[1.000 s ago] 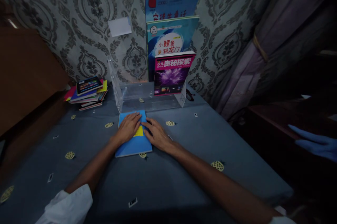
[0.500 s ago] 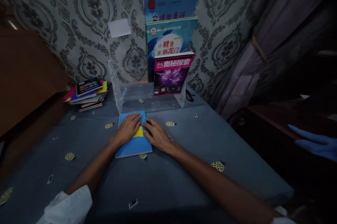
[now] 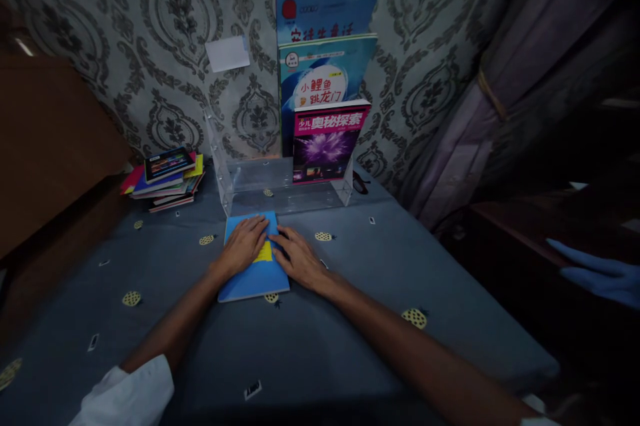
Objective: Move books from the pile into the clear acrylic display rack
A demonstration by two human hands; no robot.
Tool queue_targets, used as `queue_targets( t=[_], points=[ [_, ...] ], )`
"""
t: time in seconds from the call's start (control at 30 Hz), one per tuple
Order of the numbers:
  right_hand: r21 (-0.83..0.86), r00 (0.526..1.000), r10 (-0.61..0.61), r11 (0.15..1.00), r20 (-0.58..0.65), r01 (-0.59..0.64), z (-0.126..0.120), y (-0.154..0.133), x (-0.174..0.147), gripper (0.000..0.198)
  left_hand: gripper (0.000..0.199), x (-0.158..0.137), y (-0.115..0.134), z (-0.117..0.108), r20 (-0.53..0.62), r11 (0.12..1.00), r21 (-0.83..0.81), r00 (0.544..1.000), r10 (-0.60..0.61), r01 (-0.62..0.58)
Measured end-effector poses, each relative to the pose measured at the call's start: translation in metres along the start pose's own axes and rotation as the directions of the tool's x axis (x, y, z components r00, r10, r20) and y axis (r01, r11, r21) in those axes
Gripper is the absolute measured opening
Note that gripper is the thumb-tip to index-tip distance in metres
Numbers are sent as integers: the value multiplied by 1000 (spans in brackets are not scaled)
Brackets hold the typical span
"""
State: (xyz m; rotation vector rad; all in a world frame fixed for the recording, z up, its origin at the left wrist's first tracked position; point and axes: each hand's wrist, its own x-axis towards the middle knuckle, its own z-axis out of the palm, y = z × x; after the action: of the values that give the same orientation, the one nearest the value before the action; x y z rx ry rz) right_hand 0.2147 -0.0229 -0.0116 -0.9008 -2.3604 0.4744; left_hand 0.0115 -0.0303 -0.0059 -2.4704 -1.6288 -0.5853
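Note:
A blue book lies flat on the cloth-covered table, with a yellow sticky note on its cover. My left hand rests flat over the book's upper left part, fingers stretched out and partly over the note. From the right, my right hand reaches onto the book's right edge, its fingers apart and its fingertips beside the note. Just behind the book stands a clear stepped display rack. Its right side holds a pink and purple book, a teal book and a taller blue book.
At the left of the table sits a stack of books. Dark glasses lie by the rack's right side. A white card is on the patterned wall. On the right hang a tied curtain and a blue glove-like shape.
The view has shifted very slightly. Both hands stay in place on the blue book.

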Motion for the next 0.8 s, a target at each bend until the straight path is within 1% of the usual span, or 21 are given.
queue_targets(
  t=[0.23,0.63,0.8],
  points=[
    [-4,999,-6,1000,-37,6,4,3,-1,38,40,0,4,-3,-4,1000,1,1000,-10,10],
    [-14,1000,-10,1000,-9,9,-1,-2,0,39,39,-1,2,1,-2,1000,19,1000,-23,23],
    [-11,1000,-8,1000,-22,8,1,1,-1,39,41,-1,2,0,12,1000,4,1000,-23,23]
  ],
)
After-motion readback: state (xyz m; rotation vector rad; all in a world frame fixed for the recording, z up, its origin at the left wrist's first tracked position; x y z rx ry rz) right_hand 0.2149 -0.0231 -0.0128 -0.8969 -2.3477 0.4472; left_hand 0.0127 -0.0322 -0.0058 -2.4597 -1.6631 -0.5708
